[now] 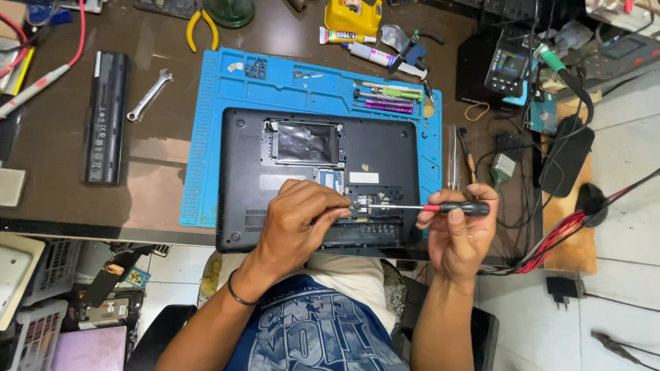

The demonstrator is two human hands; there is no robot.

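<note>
A black laptop (385,148) lies bottom-up on a blue work mat (206,137), with an open bay showing a silvery panel and a small circuit board. My left hand (299,216) rests on the laptop's near edge, fingertips pinched at the screwdriver tip. My right hand (457,227) holds a screwdriver (440,207) with a black and red handle, its thin shaft lying level and pointing left to a spot on the laptop's underside.
On the brown table: a long black battery (104,117), a wrench (148,95), yellow-handled pliers (201,27), glue tubes (357,45), several precision drivers (392,96) on the mat, a meter (507,69), and tangled cables with a power brick (567,154) at right.
</note>
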